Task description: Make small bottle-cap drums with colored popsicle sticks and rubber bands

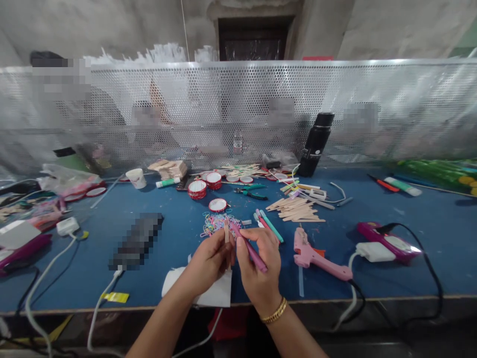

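My left hand (209, 261) is closed around a thin wooden craft stick (226, 230) that points upward. My right hand (260, 266) grips a magenta marker pen (249, 247), its tip touching the stick. A gold bracelet (274, 313) sits on my right wrist. Both hands hover over the blue table (410, 271), just in front of a heap of coloured rubber bands (215, 223). Under my left hand lies a white sheet of paper (212, 293).
A pink glue gun (316, 256) lies to the right, with more markers (270, 224) and a pile of wooden sticks (296, 210) behind. Red-rimmed round lids (203, 188), green pliers (253, 192), a black bottle (316, 144), chargers and cables surround them. A perforated metal screen (391, 99) runs along the back.
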Demonstrator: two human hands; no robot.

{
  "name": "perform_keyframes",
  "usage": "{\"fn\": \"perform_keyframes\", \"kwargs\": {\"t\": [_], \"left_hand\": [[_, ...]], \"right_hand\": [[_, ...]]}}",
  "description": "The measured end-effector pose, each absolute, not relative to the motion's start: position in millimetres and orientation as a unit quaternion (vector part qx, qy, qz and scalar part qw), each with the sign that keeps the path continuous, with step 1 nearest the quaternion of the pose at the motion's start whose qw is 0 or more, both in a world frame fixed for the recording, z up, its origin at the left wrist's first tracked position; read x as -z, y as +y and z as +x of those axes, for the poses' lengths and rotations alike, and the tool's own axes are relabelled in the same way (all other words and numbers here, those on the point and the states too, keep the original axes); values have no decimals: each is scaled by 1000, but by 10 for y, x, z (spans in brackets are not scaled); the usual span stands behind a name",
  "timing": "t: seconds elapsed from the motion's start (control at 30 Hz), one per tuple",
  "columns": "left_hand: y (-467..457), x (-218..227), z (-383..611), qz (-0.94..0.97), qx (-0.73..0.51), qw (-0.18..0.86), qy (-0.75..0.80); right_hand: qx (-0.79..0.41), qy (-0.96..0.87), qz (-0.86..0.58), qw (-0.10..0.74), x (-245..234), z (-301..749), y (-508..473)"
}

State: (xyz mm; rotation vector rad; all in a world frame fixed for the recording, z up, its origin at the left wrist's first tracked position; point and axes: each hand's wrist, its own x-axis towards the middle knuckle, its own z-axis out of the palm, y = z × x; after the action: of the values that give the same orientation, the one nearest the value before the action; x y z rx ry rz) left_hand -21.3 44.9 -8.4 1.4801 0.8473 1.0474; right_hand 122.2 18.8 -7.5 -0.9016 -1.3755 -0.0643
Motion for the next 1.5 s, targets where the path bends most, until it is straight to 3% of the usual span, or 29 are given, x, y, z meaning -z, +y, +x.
{"fn": "perform_keyframes", "kwargs": {"t": [0.17, 0.67, 1.5], "left_hand": [[444, 93, -213, 620, -414, 579, 329], [401, 38, -208, 632, -417, 547, 356], [381, 28, -211, 612, -392, 579, 369]], "right_hand": [[22, -620, -387, 683, 72, 1209, 173], [27, -607, -405, 683, 79, 1230, 182], [19, -627, -384, 678, 60, 1214, 166]]}}
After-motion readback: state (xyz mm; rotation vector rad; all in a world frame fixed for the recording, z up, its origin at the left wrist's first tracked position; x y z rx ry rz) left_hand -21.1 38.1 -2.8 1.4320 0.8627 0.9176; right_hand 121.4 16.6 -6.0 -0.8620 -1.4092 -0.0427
